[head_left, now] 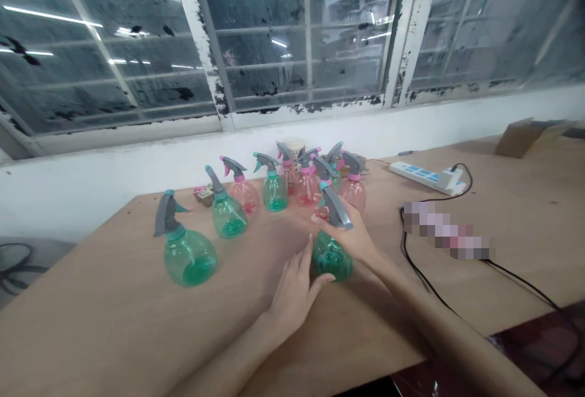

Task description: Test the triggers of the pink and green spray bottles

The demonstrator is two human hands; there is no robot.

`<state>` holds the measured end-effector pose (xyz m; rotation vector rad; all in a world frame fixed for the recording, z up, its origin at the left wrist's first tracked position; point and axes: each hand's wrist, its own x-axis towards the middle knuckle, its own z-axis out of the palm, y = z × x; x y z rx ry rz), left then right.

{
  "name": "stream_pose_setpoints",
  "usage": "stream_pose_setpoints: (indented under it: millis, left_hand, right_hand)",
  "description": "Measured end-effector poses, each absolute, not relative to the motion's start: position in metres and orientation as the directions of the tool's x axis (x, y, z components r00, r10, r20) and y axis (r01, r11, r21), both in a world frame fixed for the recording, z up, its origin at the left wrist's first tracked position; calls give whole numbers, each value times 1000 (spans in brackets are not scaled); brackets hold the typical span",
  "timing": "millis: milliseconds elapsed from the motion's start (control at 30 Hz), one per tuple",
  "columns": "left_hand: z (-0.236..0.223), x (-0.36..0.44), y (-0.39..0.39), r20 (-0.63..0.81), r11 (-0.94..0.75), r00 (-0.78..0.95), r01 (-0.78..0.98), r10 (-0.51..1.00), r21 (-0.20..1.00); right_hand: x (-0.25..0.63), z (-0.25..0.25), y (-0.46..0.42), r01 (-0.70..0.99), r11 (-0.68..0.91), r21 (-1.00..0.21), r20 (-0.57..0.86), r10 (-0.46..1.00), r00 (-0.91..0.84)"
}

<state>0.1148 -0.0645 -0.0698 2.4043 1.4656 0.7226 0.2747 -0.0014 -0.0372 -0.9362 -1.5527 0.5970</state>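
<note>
Green plastic spray bottle point(331, 258) stands on the wooden table point(114, 330), its grey trigger head held firmly in the closed right hand point(350, 232). Left hand point(296, 293) lies open against the bottle's lower side. More green spray bottles point(227, 217) and pink spray bottles point(307, 189) stand beyond the bottle; a power strip point(427, 177) lies to its right.

Pixelated patch point(446, 230) on table point(114, 324) hides item; rear spray bottles point(307, 188) overlap; tub point(295, 147) behind part-hidden.
</note>
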Motion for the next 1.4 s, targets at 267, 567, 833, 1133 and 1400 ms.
stream_pose_setpoints:
  millis: [267,567,833,1133,1400]
  left_hand:
    - [-74,116,-64,243,-407,345,865,907,293]
    - [-88,117,-65,283,-408,354,898,892,163]
    - [-76,115,-79,420,-413,213,780,882,471]
    - [-89,127,-94,310,-796,741,495,596,348]
    - [-86,121,-85,253,-742,714,536,653,402]
  right_hand:
    - [272,-35,-5,253,502,-827,535,841,77]
    - [274,-38,-8,301,355,-885,382,923,36]
    - [276,-43,-32,344,282,-896,301,954,3]
    - [219,-44,-22,293,295,-909,297,954,-40]
    - [136,-28,-11,354,448,-821,385,892,-238]
